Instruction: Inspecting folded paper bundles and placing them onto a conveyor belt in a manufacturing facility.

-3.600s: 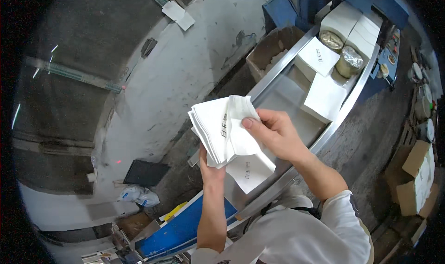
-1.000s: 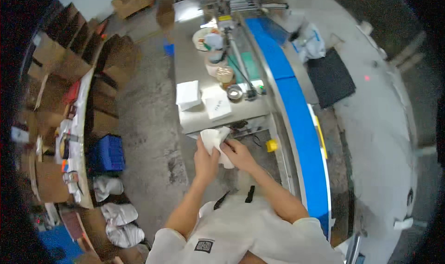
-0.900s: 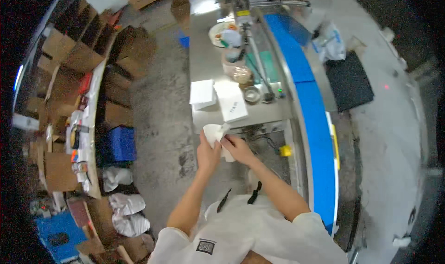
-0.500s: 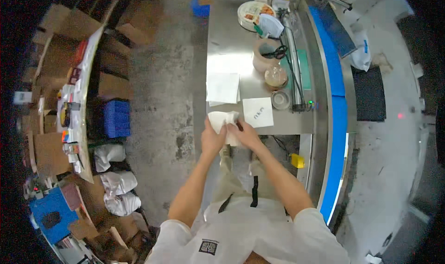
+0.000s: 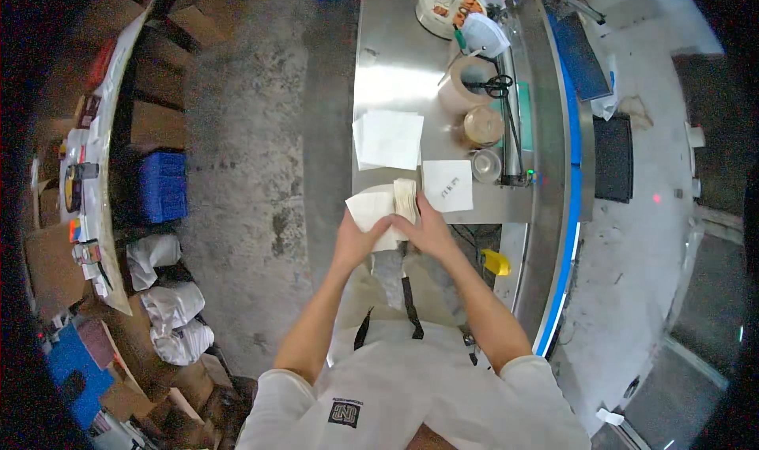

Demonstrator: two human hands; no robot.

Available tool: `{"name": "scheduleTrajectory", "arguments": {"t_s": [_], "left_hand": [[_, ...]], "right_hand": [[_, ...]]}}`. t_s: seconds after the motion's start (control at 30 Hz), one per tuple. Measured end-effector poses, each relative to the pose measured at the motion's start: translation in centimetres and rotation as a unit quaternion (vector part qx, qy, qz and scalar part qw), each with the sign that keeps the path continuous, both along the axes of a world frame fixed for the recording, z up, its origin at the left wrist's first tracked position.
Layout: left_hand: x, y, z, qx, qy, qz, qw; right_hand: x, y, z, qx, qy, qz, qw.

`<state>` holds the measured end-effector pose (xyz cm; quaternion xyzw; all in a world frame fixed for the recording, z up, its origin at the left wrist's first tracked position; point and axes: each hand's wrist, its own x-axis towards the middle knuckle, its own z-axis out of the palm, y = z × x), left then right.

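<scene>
My left hand (image 5: 355, 238) is closed on a bundle of thin white sheets (image 5: 371, 208), thumb on top, over the near edge of the metal workbench (image 5: 399, 67). My right hand (image 5: 429, 230) grips the same bundle from the right. The right part is bent up, showing many stacked edges. Paper or cloth, I cannot tell which. Just beyond the hands lies a loose pile of square white sheets (image 5: 388, 139). Right of it is a single white square (image 5: 447, 186) with dark marks.
Along the bench's right side stand a big roll of clear tape (image 5: 461, 87), black scissors (image 5: 496, 86), a smaller tape roll (image 5: 483, 124), a small clear cup (image 5: 485, 165) and a round tub (image 5: 439, 14). Shelving with boxes and a blue crate (image 5: 164, 186) stands left across the floor.
The bundle's right part, crumpled before, now stands bent up with its layered edges showing. My right hand has opened out along its right side. The whole view has shifted slightly.
</scene>
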<state>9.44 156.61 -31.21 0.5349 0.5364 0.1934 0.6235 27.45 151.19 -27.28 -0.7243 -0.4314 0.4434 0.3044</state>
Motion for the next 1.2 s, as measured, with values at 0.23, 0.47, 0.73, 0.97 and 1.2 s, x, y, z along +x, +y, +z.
{"name": "scheduleTrajectory", "arguments": {"t_s": [0.23, 0.47, 0.73, 0.97, 1.2], "left_hand": [[1.0, 0.0, 2.3, 0.031, 0.061, -0.028, 0.997], [2.2, -0.7, 3.8, 0.061, 0.085, -0.040, 0.994], [3.4, -1.0, 3.7, 0.076, 0.094, -0.076, 0.990], [3.3, -1.3, 2.1, 0.082, 0.069, -0.058, 0.993], [2.7, -1.0, 1.8, 0.066, 0.055, -0.060, 0.994]], "right_hand": [[0.2, 0.0, -0.6, 0.000, -0.007, -0.022, 1.000], [1.0, -0.9, -0.5, -0.023, -0.054, -0.032, 0.998], [1.4, -0.6, 1.2, -0.065, -0.150, -0.062, 0.985], [1.5, -2.2, 0.8, -0.098, -0.138, -0.005, 0.986], [2.0, -4.3, 2.0, 0.062, -0.002, 0.064, 0.996]]}}
